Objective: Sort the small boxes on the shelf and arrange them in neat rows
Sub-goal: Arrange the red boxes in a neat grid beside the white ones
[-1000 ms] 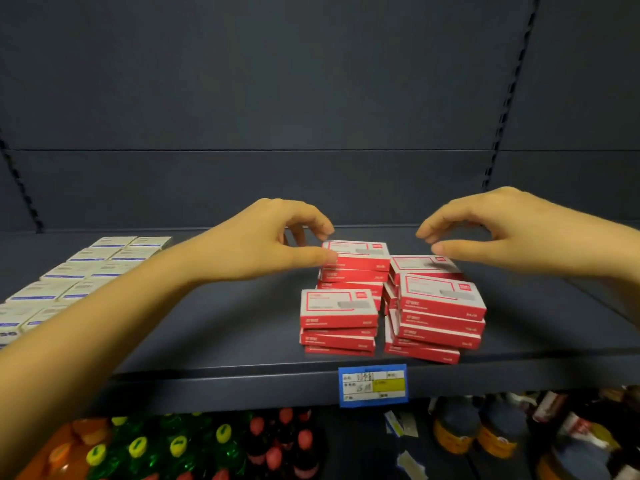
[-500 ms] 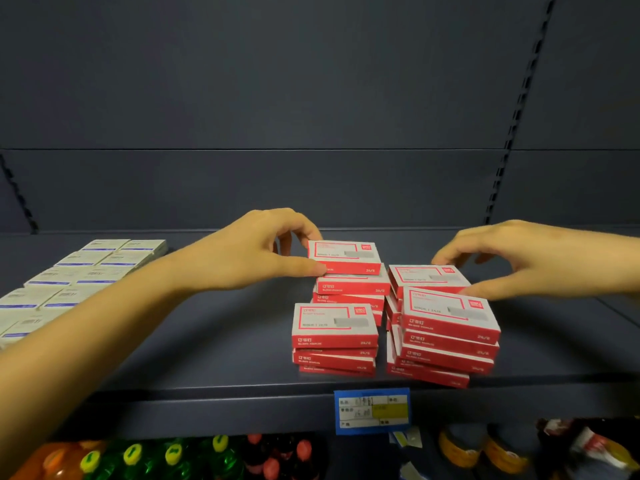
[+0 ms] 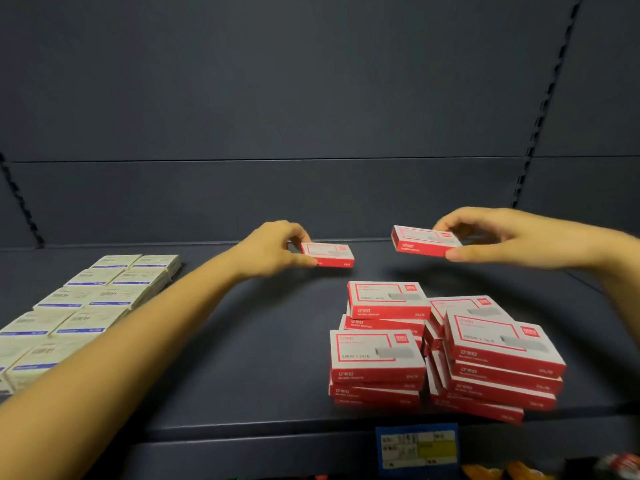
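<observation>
- Head view: one red box (image 3: pixel 329 254) is pinched by its left end in the left hand (image 3: pixel 273 249), low over the back of the shelf (image 3: pixel 242 358). Whether it touches the surface cannot be told.
- A second red box (image 3: pixel 426 240) is held level in the right hand (image 3: pixel 502 237), fingers (image 3: pixel 460 253) closed narrow on its right end. It is clear of the shelf and apart from the first.
- Half a second earlier the left hand had only begun raising its box off a rear stack, and the right hand was reaching empty for the stack beside it. Both boxes have since come off and travelled rearward.
- The pile of red boxes (image 3: pixel 433 348) sits near the shelf's front edge, its stacks uneven and skewed, the front right one fanned out.
- By the look of it, a fresh row is being started behind the pile, and most of the sorting lies ahead.
- White boxes (image 3: pixel 86 306) lie in flat rows at far left, well apart from the red ones, and a blue price label (image 3: pixel 417 448) hangs on the shelf lip below the pile.
</observation>
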A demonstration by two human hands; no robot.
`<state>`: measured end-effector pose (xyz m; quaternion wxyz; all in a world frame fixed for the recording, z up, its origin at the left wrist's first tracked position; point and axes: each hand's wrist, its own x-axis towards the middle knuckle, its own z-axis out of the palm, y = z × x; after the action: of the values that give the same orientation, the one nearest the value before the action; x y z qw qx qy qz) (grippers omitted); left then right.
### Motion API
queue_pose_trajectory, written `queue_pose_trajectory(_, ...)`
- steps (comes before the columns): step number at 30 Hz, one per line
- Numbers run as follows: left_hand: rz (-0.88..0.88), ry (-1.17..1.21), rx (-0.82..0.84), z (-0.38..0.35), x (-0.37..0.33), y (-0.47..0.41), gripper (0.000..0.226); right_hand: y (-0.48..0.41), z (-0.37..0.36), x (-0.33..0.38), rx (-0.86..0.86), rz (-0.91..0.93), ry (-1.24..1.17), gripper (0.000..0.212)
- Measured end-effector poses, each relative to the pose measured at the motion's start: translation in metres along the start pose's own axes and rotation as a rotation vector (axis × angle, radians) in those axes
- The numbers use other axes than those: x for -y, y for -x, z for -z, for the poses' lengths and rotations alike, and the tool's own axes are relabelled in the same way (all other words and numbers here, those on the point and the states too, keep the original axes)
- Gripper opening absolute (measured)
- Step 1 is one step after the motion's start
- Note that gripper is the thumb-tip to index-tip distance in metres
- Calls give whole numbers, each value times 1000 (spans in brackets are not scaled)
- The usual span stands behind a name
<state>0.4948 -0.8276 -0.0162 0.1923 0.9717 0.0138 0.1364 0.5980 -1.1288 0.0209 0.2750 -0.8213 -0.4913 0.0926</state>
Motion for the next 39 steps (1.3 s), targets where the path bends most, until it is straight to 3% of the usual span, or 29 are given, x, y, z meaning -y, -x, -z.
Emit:
queue_pose_trajectory(9,137,251,96,-24,33,-8,26,-72,-30,-33,67,-117,17,32)
queue_pose_trajectory(22,32,305,-33,-36,37,-3,30,-98,-69,-49,-79,-37,40,26)
queue_pose_trajectory(28,51,287,-53,-41,42,-9,32,-98,-75,-47,-132,-65,45,37)
queue_pose_trajectory(33,81,164,-172,-41,38,-6,53,-92,-69,-44,-189,-49,72,43)
queue_pose_trajectory(36,13,405,-279,-24,9,4,30,-81,-57,-34,-267,2,-9,33)
queue_pose_trajectory(39,-102,607,-66,-6,-26,23,19,-67,-45,-18,-240,52,-81,21)
